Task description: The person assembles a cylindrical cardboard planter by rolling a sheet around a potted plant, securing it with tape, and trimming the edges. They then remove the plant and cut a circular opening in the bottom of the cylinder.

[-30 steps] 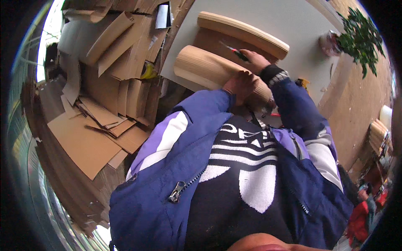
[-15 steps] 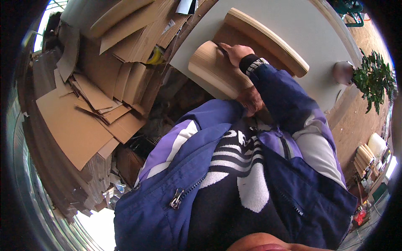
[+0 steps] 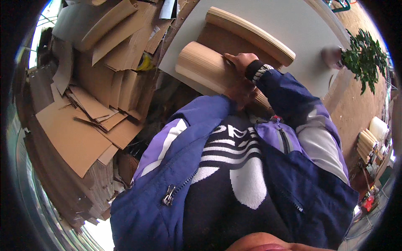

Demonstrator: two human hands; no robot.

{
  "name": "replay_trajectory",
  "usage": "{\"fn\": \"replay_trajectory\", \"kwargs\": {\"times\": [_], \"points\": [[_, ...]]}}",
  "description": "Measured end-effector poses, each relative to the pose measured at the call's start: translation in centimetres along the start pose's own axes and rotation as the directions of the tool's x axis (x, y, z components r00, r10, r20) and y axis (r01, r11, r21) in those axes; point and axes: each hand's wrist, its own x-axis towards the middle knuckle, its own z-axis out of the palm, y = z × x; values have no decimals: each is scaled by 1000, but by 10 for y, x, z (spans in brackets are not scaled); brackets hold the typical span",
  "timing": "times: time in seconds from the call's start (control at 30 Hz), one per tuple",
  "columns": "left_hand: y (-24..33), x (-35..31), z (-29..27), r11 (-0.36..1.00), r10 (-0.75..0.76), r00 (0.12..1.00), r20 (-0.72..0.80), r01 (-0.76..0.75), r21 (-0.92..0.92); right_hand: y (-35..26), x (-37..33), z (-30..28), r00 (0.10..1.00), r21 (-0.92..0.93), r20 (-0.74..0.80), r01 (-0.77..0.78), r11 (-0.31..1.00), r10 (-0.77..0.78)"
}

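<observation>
One nearer tan roll (image 3: 199,62) lies by near edge of table (image 3: 303,33), perhaps for easy reach. Left hand (image 3: 240,93) rests on it, probably steadying; cannot tell finger spread. Right hand (image 3: 243,62) extends forefinger over it; cannot tell whether pinching something.

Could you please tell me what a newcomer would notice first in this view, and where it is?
Probably the pale ribbed roll on the white tabletop, upper centre, with the shadowed left hand against it and the right hand above, holding a mostly hidden dark tool. Next come the heaped brown cardboard along the left and the leafy green plant at upper right.
</observation>
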Motion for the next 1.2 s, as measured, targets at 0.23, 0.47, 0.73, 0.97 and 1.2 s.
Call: {"fn": "replay_trajectory", "kwargs": {"times": [0.23, 0.47, 0.73, 0.97, 1.2], "points": [[-8, -1, 14, 901, 173, 976, -134, -101, 423, 37, -69, 15, 994, 9, 82, -72, 997, 71], [-11, -10, 12, 888, 220, 962, -161, -129, 442, 60, -101, 44, 999, 44, -47, -19, 999, 21], [-4, -12, 5, 877, 222, 963, -152, -129, 463, 81, -185, 50, 995, 51, -92, -32, 998, 37], [-8, -11, 6, 899, 289, 938, -191, -197, 392, 103, -250, 69, 964, -71, 149, -210, 975, 219], [-9, -12, 10, 880, 281, 934, -219, -160, 446, 147, -329, 88, 691, 67, -378, -644, 762, 616]]}}
